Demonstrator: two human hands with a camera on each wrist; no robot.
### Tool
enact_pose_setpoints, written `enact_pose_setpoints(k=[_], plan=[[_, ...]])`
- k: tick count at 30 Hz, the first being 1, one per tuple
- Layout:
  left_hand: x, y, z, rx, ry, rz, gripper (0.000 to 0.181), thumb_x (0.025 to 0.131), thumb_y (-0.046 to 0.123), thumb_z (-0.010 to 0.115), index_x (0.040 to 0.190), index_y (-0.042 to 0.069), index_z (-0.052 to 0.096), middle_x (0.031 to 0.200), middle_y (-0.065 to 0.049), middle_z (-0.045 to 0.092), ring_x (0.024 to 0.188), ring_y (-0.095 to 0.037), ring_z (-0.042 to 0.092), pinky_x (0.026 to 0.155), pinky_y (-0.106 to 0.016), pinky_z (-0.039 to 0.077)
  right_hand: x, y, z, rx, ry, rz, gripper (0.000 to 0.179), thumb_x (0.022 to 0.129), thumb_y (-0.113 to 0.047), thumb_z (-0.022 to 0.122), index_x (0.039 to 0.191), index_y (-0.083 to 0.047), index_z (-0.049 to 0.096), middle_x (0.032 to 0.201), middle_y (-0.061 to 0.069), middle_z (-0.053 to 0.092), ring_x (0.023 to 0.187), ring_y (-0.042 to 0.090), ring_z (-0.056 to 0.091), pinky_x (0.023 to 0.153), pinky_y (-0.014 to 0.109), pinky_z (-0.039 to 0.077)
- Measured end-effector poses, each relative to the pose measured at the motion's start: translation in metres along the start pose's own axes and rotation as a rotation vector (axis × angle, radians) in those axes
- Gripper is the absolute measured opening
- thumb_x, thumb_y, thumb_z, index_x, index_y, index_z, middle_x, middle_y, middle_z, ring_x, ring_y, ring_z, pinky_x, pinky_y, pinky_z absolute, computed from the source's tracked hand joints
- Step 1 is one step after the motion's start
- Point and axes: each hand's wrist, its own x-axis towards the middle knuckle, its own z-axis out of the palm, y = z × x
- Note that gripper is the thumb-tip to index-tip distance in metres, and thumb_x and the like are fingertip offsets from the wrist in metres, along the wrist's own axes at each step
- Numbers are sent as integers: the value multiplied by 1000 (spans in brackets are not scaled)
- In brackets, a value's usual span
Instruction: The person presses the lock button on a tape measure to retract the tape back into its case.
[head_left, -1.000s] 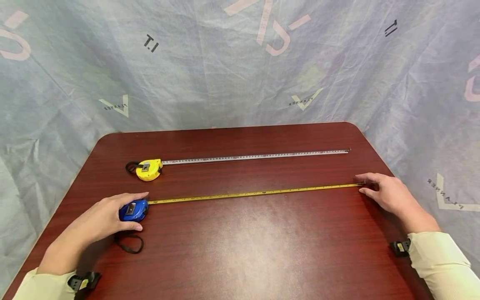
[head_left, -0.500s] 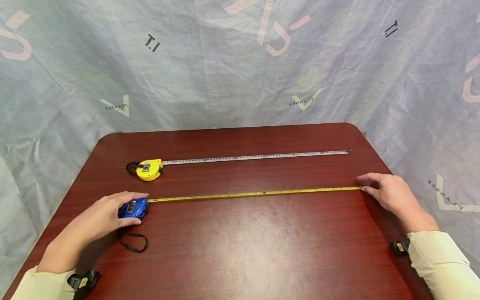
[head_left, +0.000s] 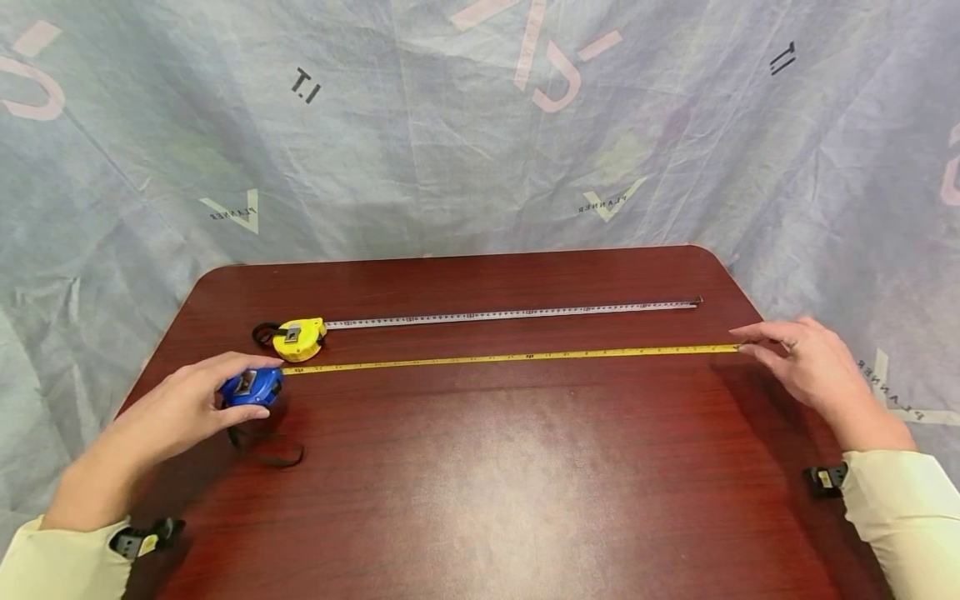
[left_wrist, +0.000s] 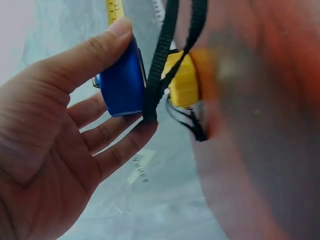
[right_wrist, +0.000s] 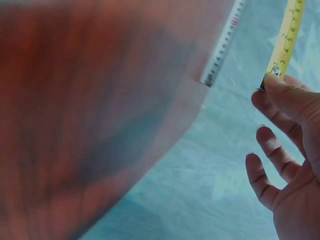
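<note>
My left hand [head_left: 183, 400] grips a blue tape measure [head_left: 252, 387] between thumb and fingers, lifted off the table. Its black wrist strap [left_wrist: 161, 60] dangles beneath the case. A yellow blade [head_left: 465, 360] runs out of it to the right, stretched nearly straight. At the far end my right hand [head_left: 810, 367] pinches the blade's tip between thumb and index finger; in the right wrist view the other fingers are spread apart. Just behind lies a yellow tape measure [head_left: 298, 340], its white blade [head_left: 510, 314] drawn out along the table and touched by neither hand.
The dark red wooden table [head_left: 510, 483] has rounded far corners. A grey printed cloth [head_left: 450, 142] hangs behind it and at both sides. The yellow tape measure has a black strap [head_left: 265, 334] at its left.
Both hands have risen from the table with the blue tape measure and its blade. The left hand has shifted slightly left, the right slightly right. The yellow tape measure has stayed put.
</note>
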Motion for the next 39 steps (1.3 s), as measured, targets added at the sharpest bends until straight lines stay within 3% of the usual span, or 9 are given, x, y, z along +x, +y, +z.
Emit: enact_pose_setpoints(k=[7, 11, 15, 17, 20, 22, 24, 30, 39], plan=[[6, 1, -15, -27, 42, 39, 71, 75, 13, 94, 138, 18, 62, 116, -2, 65, 68, -4, 47, 55, -24, 42, 12, 1, -16, 29, 37, 26, 25, 82, 1, 83, 99, -17, 81, 87, 3, 75, 82, -9, 36, 62, 24, 32], [11, 6, -25, -51, 41, 30, 69, 77, 11, 92, 139, 21, 62, 118, 0, 63, 69, -5, 49, 56, -24, 44, 16, 1, -22, 14, 34, 58, 22, 84, 2, 82, 99, -15, 81, 88, 8, 74, 86, 4, 44, 65, 29, 35], [17, 10, -34, -53, 53, 16, 70, 79, 10, 91, 140, 28, 62, 124, 3, 62, 81, -6, 53, 61, -23, 45, 21, 2, -26, -20, 46, 45, 22, 84, 7, 80, 98, -10, 80, 92, 18, 73, 87, 23, 48, 70, 34, 35], [19, 12, -38, -50, 72, 37, 70, 78, 8, 91, 139, 28, 63, 127, 4, 61, 89, -5, 53, 66, -21, 45, 23, 2, -28, -19, 64, 50, 21, 84, 7, 80, 97, -10, 80, 92, 17, 73, 88, 15, 48, 72, 32, 34], [21, 13, -43, -46, 101, 87, 66, 78, 6, 90, 136, 26, 67, 130, 6, 61, 103, -4, 52, 76, -17, 41, 27, 4, -31, -2, 84, 55, 18, 85, 5, 80, 96, -10, 79, 87, -13, 71, 88, -7, 41, 73, 30, 35], [22, 13, -45, -32, 115, 115, 63, 77, 4, 90, 133, 23, 69, 130, 5, 60, 109, -7, 52, 81, -16, 38, 30, 4, -32, 19, 95, 58, 15, 87, 3, 80, 96, -10, 79, 88, -37, 59, 88, -18, 34, 74, 28, 35], [23, 13, -46, 1, 118, 127, 61, 77, 3, 89, 132, 21, 70, 130, 3, 60, 113, -11, 52, 85, -18, 36, 33, 4, -33, 43, 104, 61, 12, 88, 1, 79, 95, -9, 78, 91, -52, 42, 88, -23, 32, 75, 22, 34], [27, 17, -48, 99, 125, 147, 58, 78, 0, 87, 130, 18, 70, 127, -5, 60, 108, -25, 57, 84, -37, 40, 36, 3, -37, 62, 115, 68, 7, 89, -1, 79, 94, -6, 77, 89, -57, 39, 89, -23, 33, 78, 9, 26], [30, 21, -49, 125, 167, 216, 53, 74, -6, 86, 118, 16, 69, 121, -9, 60, 101, -32, 58, 82, -47, 43, 38, 4, -37, 22, 125, 47, 8, 88, -2, 81, 94, -6, 77, 89, -54, 36, 89, -22, 31, 74, 24, 34]])
